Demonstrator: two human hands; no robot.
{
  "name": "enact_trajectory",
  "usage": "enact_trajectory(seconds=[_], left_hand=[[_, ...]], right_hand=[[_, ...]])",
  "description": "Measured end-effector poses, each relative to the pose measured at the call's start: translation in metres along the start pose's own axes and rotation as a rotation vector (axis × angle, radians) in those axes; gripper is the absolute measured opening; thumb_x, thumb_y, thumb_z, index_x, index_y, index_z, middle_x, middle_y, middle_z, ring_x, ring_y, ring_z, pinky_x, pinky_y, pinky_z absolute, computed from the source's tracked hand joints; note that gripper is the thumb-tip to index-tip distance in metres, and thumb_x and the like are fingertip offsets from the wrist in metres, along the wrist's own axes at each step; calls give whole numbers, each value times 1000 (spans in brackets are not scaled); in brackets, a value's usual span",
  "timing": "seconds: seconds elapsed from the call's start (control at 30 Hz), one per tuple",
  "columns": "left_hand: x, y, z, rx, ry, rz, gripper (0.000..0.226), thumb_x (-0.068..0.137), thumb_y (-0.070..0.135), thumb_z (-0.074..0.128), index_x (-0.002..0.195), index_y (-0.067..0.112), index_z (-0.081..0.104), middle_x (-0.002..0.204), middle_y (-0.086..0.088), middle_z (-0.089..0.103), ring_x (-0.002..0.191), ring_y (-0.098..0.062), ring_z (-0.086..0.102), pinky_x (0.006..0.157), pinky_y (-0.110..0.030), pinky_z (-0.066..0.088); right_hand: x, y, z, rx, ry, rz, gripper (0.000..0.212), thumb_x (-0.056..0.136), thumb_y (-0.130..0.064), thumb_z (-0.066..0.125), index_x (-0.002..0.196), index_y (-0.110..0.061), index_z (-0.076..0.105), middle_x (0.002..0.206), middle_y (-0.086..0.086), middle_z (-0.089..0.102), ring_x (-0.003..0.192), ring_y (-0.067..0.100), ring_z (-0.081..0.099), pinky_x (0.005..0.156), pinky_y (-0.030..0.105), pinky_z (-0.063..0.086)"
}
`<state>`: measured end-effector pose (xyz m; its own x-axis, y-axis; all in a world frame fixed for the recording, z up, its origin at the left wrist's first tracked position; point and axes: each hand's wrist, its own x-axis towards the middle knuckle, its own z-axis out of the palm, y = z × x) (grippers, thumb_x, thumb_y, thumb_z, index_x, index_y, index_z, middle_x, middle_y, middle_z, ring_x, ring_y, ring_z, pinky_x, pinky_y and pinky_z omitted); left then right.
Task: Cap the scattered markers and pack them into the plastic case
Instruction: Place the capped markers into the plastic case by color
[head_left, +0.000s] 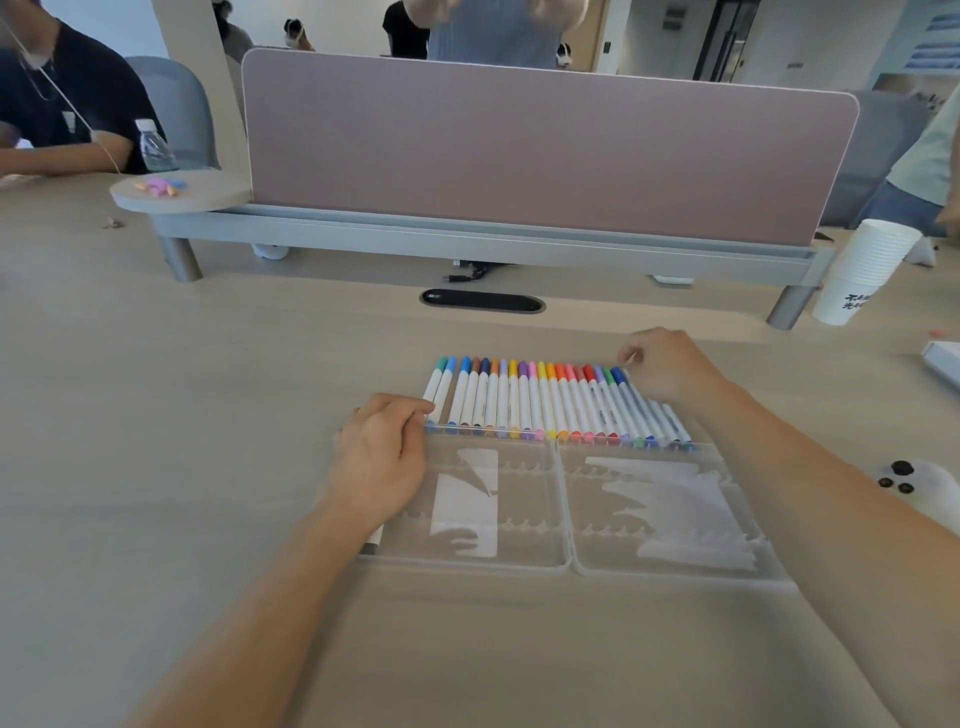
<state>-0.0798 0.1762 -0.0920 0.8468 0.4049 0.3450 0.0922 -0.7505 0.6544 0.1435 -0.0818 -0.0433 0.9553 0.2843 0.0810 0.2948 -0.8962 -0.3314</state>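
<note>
Markers (524, 400): capped, in one row, lower ends at the case's far rim.
Plastic case (566, 564): open, slots seemingly empty.
Left hand (382, 462): curled at the row's left end, grip unclear.
Right hand (665, 371): curled at the right end, grip unclear.
Remaining: probably packing.

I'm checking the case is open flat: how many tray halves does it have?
2: left half beside the left hand, right half adjoining on its right.

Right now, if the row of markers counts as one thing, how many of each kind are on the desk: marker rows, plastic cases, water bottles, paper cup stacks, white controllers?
Row of markers: 1
Clear plastic case, lying open: 1
Water bottle: 1
Stack of paper cups: 1
White controller: 1
Total: 5
</note>
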Motion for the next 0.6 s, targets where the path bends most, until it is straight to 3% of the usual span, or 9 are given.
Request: enact_trajectory(seconds=[0.2,0.27,0.37,0.47,0.6], left_hand=[[2,-6,-6,118,33,-51,41,84,16,39,110,24,70,114,1,65,105,-30,55,93,-45,42],[-1,-5,-6,241,6,-97,38,86,10,47,114,24,68,119,1,63,108,-30,52,92,-41,36],[-6,-3,-8,428,35,-142,35,88,18,51,119,26,66,123,5,60,113,-29,50,97,-41,30],[-6,-1,-8,434,17,-168,33,91,24,48,119,28,64,125,6,57,113,-27,48,96,-39,33],[-6,-2,-7,403,-8,-190,32,93,26,46,122,26,60,125,3,53,111,-27,47,95,-37,36]], right_hand=[[4,-75,27,95,-78,-268,27,99,-12,46,112,-15,70,121,3,64,104,18,58,90,28,45],[9,-94,37,107,-116,-298,28,100,-14,45,116,-16,68,125,3,61,112,20,57,95,30,45],[19,-117,51,43,-147,-330,30,101,-20,42,120,-22,66,130,3,55,121,26,49,102,41,42],[26,-129,61,-133,-140,-335,32,101,-25,38,118,-28,65,129,4,47,121,30,35,100,44,33],[32,-137,67,-103,-191,-315,34,100,-21,38,112,-31,68,126,4,47,121,29,33,101,45,30]])
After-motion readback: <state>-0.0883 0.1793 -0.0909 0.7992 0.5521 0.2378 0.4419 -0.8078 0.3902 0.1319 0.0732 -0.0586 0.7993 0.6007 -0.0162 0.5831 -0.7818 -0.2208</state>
